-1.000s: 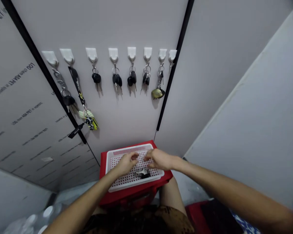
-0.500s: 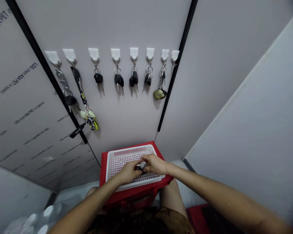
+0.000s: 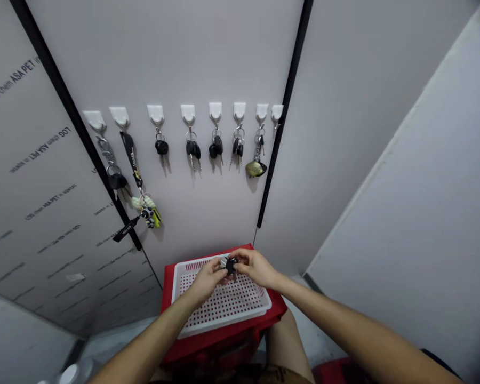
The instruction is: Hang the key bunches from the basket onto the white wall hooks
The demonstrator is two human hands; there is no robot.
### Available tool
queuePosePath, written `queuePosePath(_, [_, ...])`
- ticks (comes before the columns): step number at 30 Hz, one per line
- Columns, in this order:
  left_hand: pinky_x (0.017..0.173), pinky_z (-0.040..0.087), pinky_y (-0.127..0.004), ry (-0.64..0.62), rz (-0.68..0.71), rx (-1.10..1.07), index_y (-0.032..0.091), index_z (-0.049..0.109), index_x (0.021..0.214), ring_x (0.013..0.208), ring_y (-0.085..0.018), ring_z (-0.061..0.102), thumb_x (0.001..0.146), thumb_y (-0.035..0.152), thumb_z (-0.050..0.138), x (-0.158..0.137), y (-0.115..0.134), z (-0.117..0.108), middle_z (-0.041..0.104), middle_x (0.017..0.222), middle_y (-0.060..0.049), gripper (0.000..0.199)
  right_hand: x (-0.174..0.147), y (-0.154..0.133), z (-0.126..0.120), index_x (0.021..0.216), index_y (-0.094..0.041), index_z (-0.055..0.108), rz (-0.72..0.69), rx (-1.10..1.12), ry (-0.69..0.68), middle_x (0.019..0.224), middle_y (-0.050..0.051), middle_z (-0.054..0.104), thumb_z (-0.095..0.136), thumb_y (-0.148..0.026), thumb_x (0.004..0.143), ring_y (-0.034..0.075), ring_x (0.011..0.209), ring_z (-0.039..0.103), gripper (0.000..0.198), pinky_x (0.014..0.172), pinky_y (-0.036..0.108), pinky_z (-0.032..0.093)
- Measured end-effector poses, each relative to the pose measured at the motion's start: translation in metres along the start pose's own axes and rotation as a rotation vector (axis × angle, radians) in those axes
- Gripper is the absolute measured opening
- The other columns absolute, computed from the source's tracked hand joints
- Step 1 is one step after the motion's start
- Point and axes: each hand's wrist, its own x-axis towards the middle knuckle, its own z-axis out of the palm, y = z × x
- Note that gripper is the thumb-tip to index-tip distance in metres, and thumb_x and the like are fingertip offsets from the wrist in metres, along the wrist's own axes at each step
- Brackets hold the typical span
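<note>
Above the white perforated basket (image 3: 220,305), both my hands meet around a bunch of keys (image 3: 230,265) with black heads and silvery metal parts. My left hand (image 3: 208,276) grips the bunch from the left, thumb and fingers closed on it. From the right, my right hand (image 3: 256,266) pinches the same keys between thumb and fingers. A key blade points down between the hands. Part of the bunch is hidden by my fingers. The visible floor of the basket has nothing on it.
The basket rests on a red box (image 3: 170,349). On the wall ahead, a row of white adhesive hooks (image 3: 188,113) carries several key sets, including black keys (image 3: 193,149), a lanyard (image 3: 128,152) with charms and a yellowish fob (image 3: 256,169). Bottles (image 3: 70,373) stand lower left.
Both hands have lifted the keys up and toward the basket's far side, and the black key heads now show more. The camera view has tilted up slightly.
</note>
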Motion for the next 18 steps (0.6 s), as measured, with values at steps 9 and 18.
queuePosePath(9, [0.057, 0.039, -0.020, 0.057, 0.064, 0.112, 0.013, 0.042, 0.093, 0.067, -0.010, 0.052, 0.065, 0.025, 0.047, 0.006, 0.014, 0.002, 0.056, 0.084, -0.006, 0.031, -0.005, -0.030, -0.022, 0.062, -0.014, 0.055, -0.128, -0.417, 0.136, 0.062, 0.001, 0.051, 0.044, -0.015, 0.063, 0.007, 0.054, 0.044, 0.011, 0.052, 0.018, 0.035])
queuePosePath(18, [0.072, 0.039, -0.027, 0.066, 0.313, 0.283, 0.010, 0.049, 0.086, 0.077, -0.013, 0.051, 0.069, 0.016, 0.038, 0.033, 0.089, 0.044, 0.057, 0.084, -0.007, 0.021, 0.007, -0.082, -0.089, 0.062, -0.012, 0.051, 0.042, -0.129, 0.174, 0.043, -0.004, 0.044, 0.048, -0.022, 0.060, 0.005, 0.038, 0.039, 0.011, 0.038, 0.017, 0.031])
